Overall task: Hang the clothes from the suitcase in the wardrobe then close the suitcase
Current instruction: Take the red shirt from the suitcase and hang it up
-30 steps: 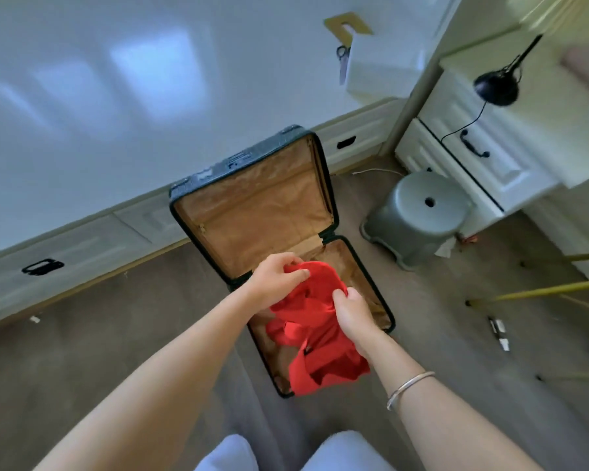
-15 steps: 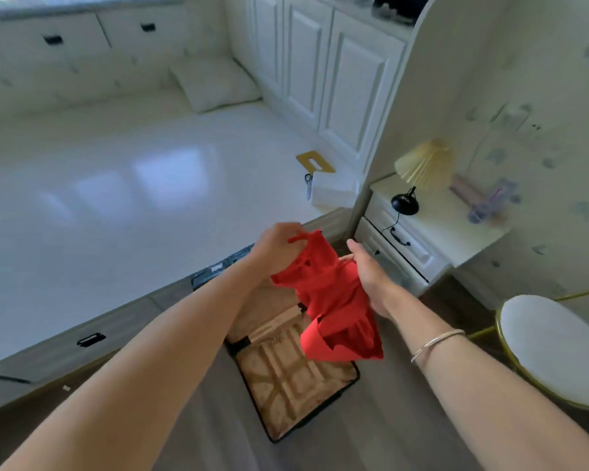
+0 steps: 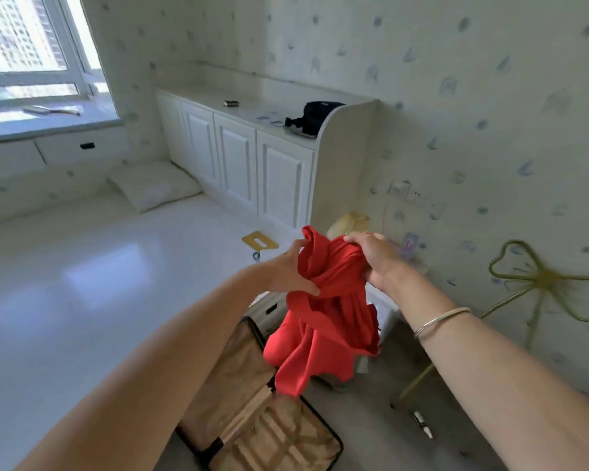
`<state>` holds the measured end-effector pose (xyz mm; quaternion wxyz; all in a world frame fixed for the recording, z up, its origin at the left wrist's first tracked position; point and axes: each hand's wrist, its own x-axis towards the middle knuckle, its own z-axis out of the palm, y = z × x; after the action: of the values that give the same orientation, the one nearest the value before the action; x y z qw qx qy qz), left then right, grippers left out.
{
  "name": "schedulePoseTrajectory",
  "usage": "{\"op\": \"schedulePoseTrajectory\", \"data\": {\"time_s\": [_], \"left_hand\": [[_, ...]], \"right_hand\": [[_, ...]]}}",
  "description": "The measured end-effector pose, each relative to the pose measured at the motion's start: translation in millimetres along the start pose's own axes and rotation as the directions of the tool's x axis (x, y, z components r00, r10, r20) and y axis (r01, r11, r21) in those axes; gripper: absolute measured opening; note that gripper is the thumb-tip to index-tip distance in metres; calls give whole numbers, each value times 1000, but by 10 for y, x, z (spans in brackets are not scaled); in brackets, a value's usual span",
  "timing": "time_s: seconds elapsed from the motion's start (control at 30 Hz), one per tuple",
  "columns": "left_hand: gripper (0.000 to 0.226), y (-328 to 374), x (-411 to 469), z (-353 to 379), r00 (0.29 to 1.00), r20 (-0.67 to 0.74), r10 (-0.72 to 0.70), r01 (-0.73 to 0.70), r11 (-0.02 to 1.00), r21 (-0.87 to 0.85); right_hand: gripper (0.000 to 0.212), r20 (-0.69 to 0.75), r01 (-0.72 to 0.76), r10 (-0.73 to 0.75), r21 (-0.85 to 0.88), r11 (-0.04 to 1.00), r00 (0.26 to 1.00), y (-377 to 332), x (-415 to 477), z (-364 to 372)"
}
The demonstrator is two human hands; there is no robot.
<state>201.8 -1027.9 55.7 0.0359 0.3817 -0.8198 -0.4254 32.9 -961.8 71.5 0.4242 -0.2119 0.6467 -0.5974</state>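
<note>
Since half a second back, our two hands have lifted the red garment (image 3: pixel 327 317) higher above the suitcase (image 3: pixel 238 368), and our view has swung up, so that a window (image 3: pixel 24 45) now shows far beyond the suitcase to its left.

Our left hand (image 3: pixel 286 270) grips the garment's left edge: the thumb stands up along the cloth and the fingers curl in under a fold. Our right hand (image 3: pixel 376 260) closes over the bunched top of the garment, with its fingers (image 3: pixel 354 240) curled tight together over the cloth. A thin bracelet (image 3: pixel 439 321) sits on that wrist. The garment hangs in loose folds from both hands, and its lowest corner dangles just over the suitcase without touching the lining, as far as we can tell.

The suitcase lies open on the grey floor (image 3: pixel 371 419), its tan lining showing, its raised half leaning against a glossy white platform (image 3: pixel 82 266). On that platform, beyond the suitcase, lie a yellow flat piece (image 3: pixel 259 240) and a white pillow (image 3: pixel 153 185). Farther beyond the suitcase runs a row of white cabinets (image 3: pixel 238 164) with a black bag (image 3: pixel 315 113) on top. To the right of the suitcase stands a gold wire chair (image 3: pixel 541 283) against patterned wallpaper. A yellow lampshade (image 3: pixel 347 222) peeks out behind the garment's top.
</note>
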Motion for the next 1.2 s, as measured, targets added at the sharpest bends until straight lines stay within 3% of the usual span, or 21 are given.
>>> {"op": "schedulePoseTrajectory", "data": {"time_s": [0.1, 0.17, 0.23, 0.33, 0.47, 0.57, 0.63, 0.83, 0.97, 1.07, 1.2], "left_hand": [[88, 127, 29, -136, 995, 71, 73, -76, 996, 39], [72, 208, 37, -211, 985, 129, 116, -113, 993, -26], [63, 285, 79, -232, 978, 157, 134, -118, 987, -107], [51, 461, 139, -174, 985, 90, 148, -136, 982, -134], [28, 774, 73, 16, 962, 187, 198, -152, 961, -233], [18, 1189, -164, 280, 924, 239, 299, -198, 908, -369], [8, 1494, -330, 528, 869, 301, 393, -234, 862, -450], [36, 2241, -984, 1255, 613, 535, 581, -380, 811, -445], [24, 2742, -1659, 1799, 448, 612, 652, -383, 758, -528], [20, 3058, -2106, 2143, 394, 606, 691, -409, 722, -558], [21, 3480, -2784, 2716, 352, 633, 689, -306, 724, -618]], "right_hand": [[42, -163, 95, -88, 34, 995, 983, -204, -109, -140], [49, -248, 146, -129, 51, 988, 960, -273, -216, -260], [40, -331, 189, -159, 60, 980, 930, -324, -417, -354], [14, -469, 258, -200, 63, 964, 860, -360, -752, -547], [23, -585, 298, -230, 21, 954, 778, -342, -1230, -821], [18, -684, 305, -210, 20, 952, 698, -281, -1729, -1104], [12, -747, 300, -190, 13, 954, 637, -231, -2115, -1315], [12, -865, 303, -101, 61, 951, 491, 2, -3168, -1771], [19, -931, 345, -18, 117, 931, 365, 165, -4051, -2101], [15, -934, 309, 24, 143, 940, 357, 287, -4613, -2273], [13, -952, 326, -9, 96, 940, 307, 431, -5404, -2518]]}}
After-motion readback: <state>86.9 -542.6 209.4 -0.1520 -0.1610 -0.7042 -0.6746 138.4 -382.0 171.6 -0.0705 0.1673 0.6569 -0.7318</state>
